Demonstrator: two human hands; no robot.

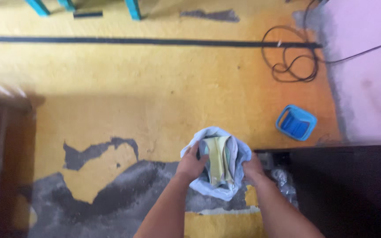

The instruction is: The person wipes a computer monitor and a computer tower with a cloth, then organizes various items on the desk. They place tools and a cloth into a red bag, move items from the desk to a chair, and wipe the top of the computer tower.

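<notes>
Holding the cloth bundle square and firm

Both hands meet in front of the body, above the worn yellow floor [155, 88], and between them sits a bundle of folded cloth [219, 161] — a pale blue outer piece wrapped around yellowish and whitish folds; it is held in the air, not resting on anything, above the spot where the yellow paint gives way to a grey worn patch [111, 198] near the lower edge of the floor in view.

The left hand [191, 165] has its grip closed on the near left side of the bundle, fingers curled over the blue edge; the right hand [252, 169] is closed on the right side, fingers partly hidden in the cloth.

To do this well, I judge that the two grips should stay level and pull evenly, so the inner folds do not slide out of the blue wrap; the thumbs could press the loose top edge down — it looks slack there; the picture is blurred, so finer folds cannot be told.

A blue plastic basket [296, 122] lies well apart, towards the right edge of the floor, and a black cable [294, 61] coils beyond it.
</notes>
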